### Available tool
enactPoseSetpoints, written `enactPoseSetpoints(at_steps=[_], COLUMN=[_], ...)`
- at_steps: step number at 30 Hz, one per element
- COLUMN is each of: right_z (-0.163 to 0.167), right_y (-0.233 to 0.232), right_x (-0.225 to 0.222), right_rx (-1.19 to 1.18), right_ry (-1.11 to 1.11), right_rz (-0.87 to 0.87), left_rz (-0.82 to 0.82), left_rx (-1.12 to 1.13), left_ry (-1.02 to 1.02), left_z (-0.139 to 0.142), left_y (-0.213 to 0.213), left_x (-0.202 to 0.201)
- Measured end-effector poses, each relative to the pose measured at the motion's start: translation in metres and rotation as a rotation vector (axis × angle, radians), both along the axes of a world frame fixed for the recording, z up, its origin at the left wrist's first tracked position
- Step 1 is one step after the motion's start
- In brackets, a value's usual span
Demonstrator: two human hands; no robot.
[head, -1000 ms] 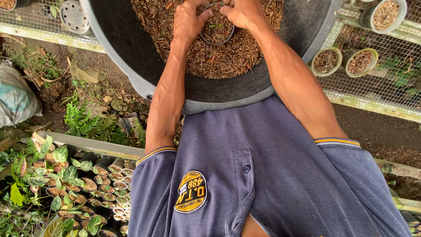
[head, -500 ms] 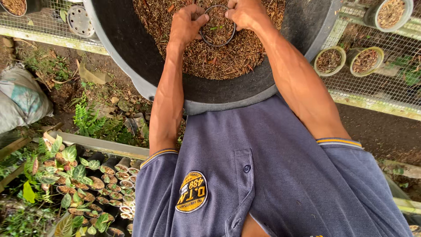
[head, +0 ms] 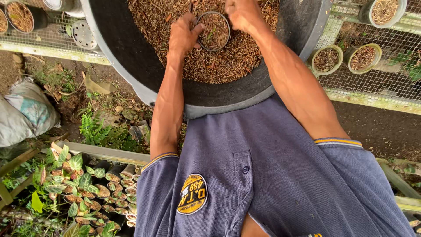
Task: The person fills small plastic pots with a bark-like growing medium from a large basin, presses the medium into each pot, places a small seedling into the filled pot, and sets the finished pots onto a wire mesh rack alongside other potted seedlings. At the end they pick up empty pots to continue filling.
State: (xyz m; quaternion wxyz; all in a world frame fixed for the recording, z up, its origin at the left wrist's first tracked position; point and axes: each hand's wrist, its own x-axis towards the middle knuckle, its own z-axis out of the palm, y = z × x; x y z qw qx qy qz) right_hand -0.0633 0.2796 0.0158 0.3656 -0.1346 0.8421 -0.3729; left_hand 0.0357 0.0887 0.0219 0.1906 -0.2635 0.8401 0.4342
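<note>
**Small pot held over the tub of mulch**

While it sits in the brown mulch of the big black tub (head: 131,57), the small round pot (head: 213,30), filled with the same mix, is gripped at its rim by the left hand (head: 183,37), fingers curled. Right hand (head: 240,13) is closed in a fist at the pot's other edge, forearm angled down. Filled pots (head: 326,59) stand on wire mesh nearby.

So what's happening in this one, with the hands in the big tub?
A person in a blue polo shirt leans over a large black tub of brown fibrous potting mix. The left hand grips the rim of a small round pot sitting in the mix and already full of it, while the right hand is closed at the pot's other side. Other filled pots stand on the wire bench nearby.
</note>
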Motion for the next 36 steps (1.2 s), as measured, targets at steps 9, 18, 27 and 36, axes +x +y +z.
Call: enactPoseSetpoints(at_steps=[9, 18, 27, 36], right_z=[-0.001, 0.000, 0.010, 0.026], right_y=[0.007, 0.009, 0.033, 0.029], right_x=[0.020, 0.020, -0.016, -0.013], right_rx=[0.660, 0.679, 0.134, -0.053], right_ry=[-0.004, -0.065, 0.094, 0.331], right_rz=[0.683, 0.618, 0.158, 0.395], left_rz=[0.068, -0.042, -0.118, -0.149], left_rx=[0.077, -0.106, -0.239, -0.253], left_ry=[-0.110, -0.030, 0.463, 0.467], left_z=[0.004, 0.002, -0.005, 0.000], left_y=[0.000, 0.004, 0.006, 0.004], left_x=[0.001, -0.007, -0.016, -0.017])
